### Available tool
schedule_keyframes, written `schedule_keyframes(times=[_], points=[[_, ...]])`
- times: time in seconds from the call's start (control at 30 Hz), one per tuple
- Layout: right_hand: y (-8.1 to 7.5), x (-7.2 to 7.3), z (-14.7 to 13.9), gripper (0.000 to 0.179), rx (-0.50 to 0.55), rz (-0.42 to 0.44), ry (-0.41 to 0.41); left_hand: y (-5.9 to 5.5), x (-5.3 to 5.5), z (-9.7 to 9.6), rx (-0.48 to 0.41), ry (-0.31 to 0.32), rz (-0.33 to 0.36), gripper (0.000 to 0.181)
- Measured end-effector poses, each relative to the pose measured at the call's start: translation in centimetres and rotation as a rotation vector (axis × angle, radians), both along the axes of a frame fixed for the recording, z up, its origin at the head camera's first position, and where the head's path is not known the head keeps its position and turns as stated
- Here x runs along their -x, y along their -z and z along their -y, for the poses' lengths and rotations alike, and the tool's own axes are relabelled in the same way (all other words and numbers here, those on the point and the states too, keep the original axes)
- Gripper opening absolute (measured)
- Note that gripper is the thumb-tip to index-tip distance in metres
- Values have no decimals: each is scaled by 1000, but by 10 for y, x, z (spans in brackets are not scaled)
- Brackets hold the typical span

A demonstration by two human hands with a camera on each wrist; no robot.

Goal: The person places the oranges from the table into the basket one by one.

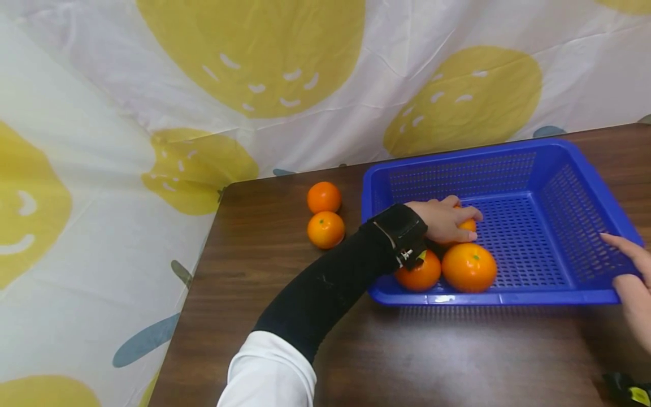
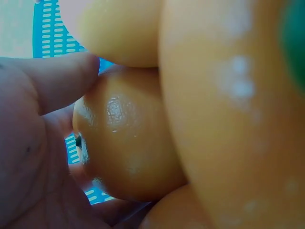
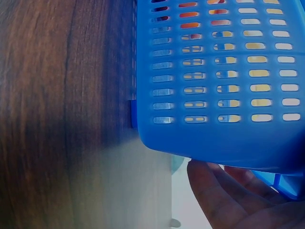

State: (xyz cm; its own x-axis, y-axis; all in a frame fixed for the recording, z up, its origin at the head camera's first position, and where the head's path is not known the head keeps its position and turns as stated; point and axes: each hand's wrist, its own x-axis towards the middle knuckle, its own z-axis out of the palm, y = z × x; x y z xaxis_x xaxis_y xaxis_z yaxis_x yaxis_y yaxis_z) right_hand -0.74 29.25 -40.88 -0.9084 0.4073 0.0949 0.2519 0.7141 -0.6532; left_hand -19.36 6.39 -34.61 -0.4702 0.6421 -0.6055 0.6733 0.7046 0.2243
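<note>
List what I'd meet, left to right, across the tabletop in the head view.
Two loose oranges, the basket's left rim, the orange in its near left corner, the orange beside it, the right hand.

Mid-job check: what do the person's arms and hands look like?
On the left: a white sleeve, then a snug black sleeve further down, and a black wrist band with a small metal fitting. The left hand is ungloved, as is the right hand, where no sleeve shows. A black item with a yellow patch shows lower right; whether it is worn, I can't tell.
</note>
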Motion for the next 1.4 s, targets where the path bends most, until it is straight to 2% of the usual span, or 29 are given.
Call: schedule_keyframes(times=[0.3,0.73,0.87,1.07,1.27,1.4], points=[[2,1,-2,71,6,-19,-7,-1,0,1,5,-25,12,60],[-3,0,2,71,-27,-3,20,-3,-4,3,-61,-86,31,63],[-2,-1,1,71,-33,-13,29,-4,-6,3,-74,-83,19,64],[-1,0,0,68,-5,-87,27,-8,-12,5,-75,-75,7,65],[1,-3,-3,72,-71,-30,40,-12,-17,5,-80,-70,-11,65],[3,-3,-2,74,-59,-19,42,-13,-18,6,-82,-60,-30,65]])
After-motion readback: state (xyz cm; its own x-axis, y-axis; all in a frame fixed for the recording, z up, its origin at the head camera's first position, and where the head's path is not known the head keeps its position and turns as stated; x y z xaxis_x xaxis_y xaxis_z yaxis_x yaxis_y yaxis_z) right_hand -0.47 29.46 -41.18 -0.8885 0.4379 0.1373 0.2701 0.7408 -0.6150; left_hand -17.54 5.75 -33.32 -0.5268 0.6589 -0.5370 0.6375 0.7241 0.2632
